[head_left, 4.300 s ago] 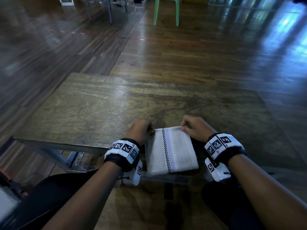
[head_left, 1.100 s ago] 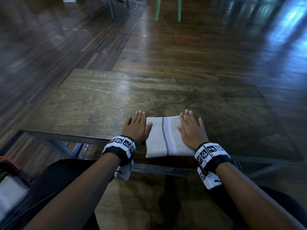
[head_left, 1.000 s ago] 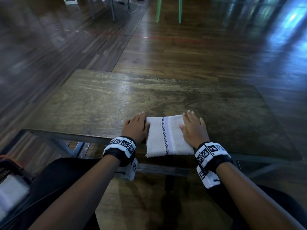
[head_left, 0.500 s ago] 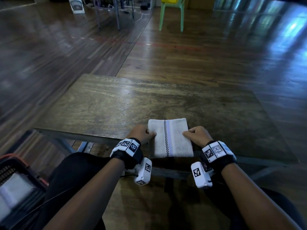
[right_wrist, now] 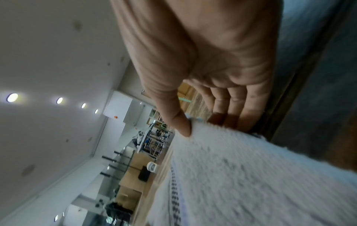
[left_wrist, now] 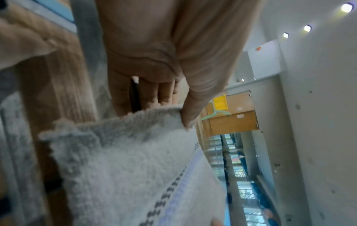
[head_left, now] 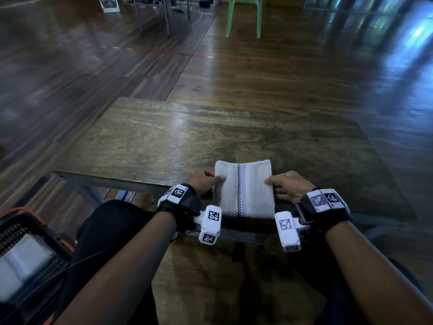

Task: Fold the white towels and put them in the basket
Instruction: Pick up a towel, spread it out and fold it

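Observation:
A folded white towel (head_left: 244, 188) with a checked black line and a pale purple stripe sits at the near edge of the wooden table (head_left: 178, 139). My left hand (head_left: 206, 181) pinches its left edge, thumb on top and fingers underneath, as the left wrist view shows on the towel (left_wrist: 125, 160). My right hand (head_left: 284, 186) pinches the right edge in the same way, thumb over the towel (right_wrist: 241, 175). The towel's near end hangs slightly past the table edge. A dark basket (head_left: 14, 233) with an orange rim stands on the floor at lower left, with a folded white towel (head_left: 21, 263) inside.
My legs in dark trousers are under the table's near edge. A green plastic chair (head_left: 243, 15) and metal table legs (head_left: 166, 17) stand far off on the wooden floor. A metal frame rail runs under the table's front.
Both hands went from lying flat on the towel a second ago to pinching its left and right edges. The towel's near end has lifted slightly off the table.

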Demonstrator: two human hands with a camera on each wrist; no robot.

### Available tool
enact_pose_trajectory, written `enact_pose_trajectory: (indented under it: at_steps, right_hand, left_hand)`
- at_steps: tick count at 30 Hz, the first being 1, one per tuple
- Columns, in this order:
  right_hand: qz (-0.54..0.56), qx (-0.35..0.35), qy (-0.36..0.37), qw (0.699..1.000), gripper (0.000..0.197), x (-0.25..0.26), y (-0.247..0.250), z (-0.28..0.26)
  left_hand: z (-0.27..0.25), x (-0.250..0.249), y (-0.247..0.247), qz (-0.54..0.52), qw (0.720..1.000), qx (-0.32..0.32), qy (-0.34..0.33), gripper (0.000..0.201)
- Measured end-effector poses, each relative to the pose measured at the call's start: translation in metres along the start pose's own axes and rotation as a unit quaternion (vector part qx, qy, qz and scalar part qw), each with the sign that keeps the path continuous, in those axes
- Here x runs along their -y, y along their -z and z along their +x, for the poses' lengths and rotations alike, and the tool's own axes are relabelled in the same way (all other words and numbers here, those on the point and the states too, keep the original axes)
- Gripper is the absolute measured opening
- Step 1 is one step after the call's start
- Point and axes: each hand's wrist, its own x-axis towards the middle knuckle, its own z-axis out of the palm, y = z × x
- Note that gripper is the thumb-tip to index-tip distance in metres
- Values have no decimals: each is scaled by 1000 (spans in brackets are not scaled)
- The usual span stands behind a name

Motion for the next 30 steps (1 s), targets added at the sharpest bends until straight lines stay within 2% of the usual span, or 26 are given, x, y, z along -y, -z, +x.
enact_pose_trajectory:
  at_steps: [2, 5, 8, 11, 19, 23, 30]
  right_hand:
    - [51, 18, -18, 998, 24, -6, 4, -12]
    - [82, 14, -18, 996, 23, -15, 8, -34]
    - [67, -9, 7, 998, 19, -18, 12, -56]
    - [60, -29, 52, 996, 10, -5, 17, -88]
    - [41, -67, 188, 979, 19, 36, 38, -177]
    - [49, -70, 210, 974, 22, 50, 51, -198]
    - [48, -59, 228, 971, 26, 74, 64, -208]
  left_hand:
    - [-12, -1, -2, -55, 998, 17, 18, 19]
    - [-32, -10, -8, -73, 996, 46, 2, 24]
    - [-59, -26, -12, -77, 993, 86, -23, 22]
    - [-84, -44, -12, -98, 989, 97, -49, 15]
    - [-146, -105, -5, -146, 981, 54, -115, 40]
    - [-170, -135, -5, -180, 971, 37, -154, 35]
    - [-177, -165, 0, -189, 967, 13, -168, 34]
